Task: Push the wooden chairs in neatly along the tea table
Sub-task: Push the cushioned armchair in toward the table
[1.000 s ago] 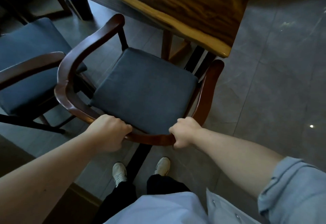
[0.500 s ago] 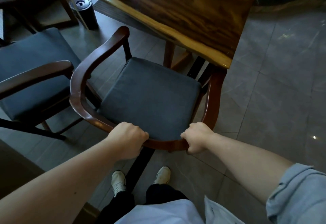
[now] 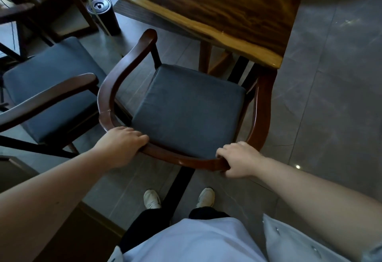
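A wooden armchair (image 3: 115, 80) with a curved back rail and a dark grey cushion stands right in front of me, at the corner of the glossy wooden tea table (image 3: 227, 13). Its right armrest tip sits under the table's corner edge; the left armrest tip is short of the table edge. My left hand (image 3: 122, 144) grips the back rail on the left. My right hand (image 3: 239, 158) grips the same rail on the right. A second wooden chair (image 3: 51, 88) with the same cushion stands to the left, angled away from the table.
A black cylindrical device (image 3: 103, 16) stands on the tiled floor under the table edge, with a pale cord running up from it. A table leg (image 3: 205, 57) is just beyond the seat. Another dark chair frame (image 3: 18, 24) is at far left. Open floor (image 3: 330, 96) lies right.
The chair has slid forward toward the table, its right armrest tip now under the table corner. Both hands have stayed on the back rail.
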